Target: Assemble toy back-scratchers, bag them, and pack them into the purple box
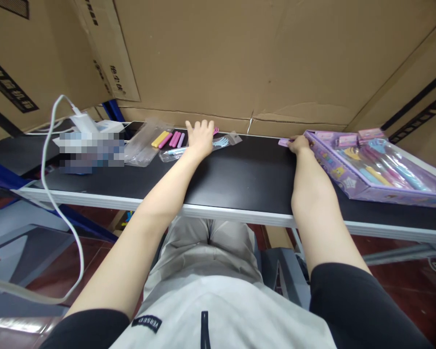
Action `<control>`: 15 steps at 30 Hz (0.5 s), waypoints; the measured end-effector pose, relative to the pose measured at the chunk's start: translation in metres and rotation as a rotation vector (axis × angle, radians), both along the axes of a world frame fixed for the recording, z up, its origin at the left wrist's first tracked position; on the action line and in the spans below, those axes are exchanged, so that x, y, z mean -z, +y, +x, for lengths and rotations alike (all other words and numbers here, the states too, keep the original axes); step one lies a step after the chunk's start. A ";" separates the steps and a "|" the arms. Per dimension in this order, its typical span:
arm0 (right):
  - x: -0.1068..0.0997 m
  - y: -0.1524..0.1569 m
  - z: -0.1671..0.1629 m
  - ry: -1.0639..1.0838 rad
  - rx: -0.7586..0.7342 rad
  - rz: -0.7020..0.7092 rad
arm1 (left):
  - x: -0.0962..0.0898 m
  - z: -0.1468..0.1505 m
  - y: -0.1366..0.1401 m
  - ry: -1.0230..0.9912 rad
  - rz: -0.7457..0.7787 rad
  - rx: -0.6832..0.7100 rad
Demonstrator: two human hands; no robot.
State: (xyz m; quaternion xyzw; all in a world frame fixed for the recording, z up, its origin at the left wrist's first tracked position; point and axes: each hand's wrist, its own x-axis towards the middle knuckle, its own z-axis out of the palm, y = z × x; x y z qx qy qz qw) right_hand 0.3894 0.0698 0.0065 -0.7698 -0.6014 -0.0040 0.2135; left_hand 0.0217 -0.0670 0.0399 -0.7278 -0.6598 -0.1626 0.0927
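The left hand (pixel 200 137) is lying flat with its fingers spread, pressing down on a clear plastic sleeve holding pale blue utensils (pixel 218 143), at the far middle of the black worktop (pixel 247 179). The right hand (pixel 298 144) is curling its grip around a small flat pink piece (pixel 284 142), pinching it at the near-left corner of the shallow purple cardboard tray of packed cutlery sets (pixel 352 186). To do this well, I judge the left palm should be holding the sleeve still while the right is keeping its pinch light and level. The sleeve's long axis is running left to right, its hang-tab end pointing right. The pink piece is also lying left to right, sticking out leftward. Left of the sleeve, yellow, pink and purple sticks (pixel 169 139) are angled toward the far right.
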 end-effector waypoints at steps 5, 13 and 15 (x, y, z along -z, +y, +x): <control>-0.008 -0.001 -0.003 -0.005 0.050 -0.110 | 0.008 0.021 -0.003 -0.003 -0.007 0.117; -0.008 -0.005 -0.004 -0.022 0.062 -0.085 | 0.018 0.014 0.009 0.011 -0.091 0.076; -0.005 -0.002 0.000 -0.001 0.066 -0.046 | 0.019 0.010 0.012 0.026 -0.130 0.053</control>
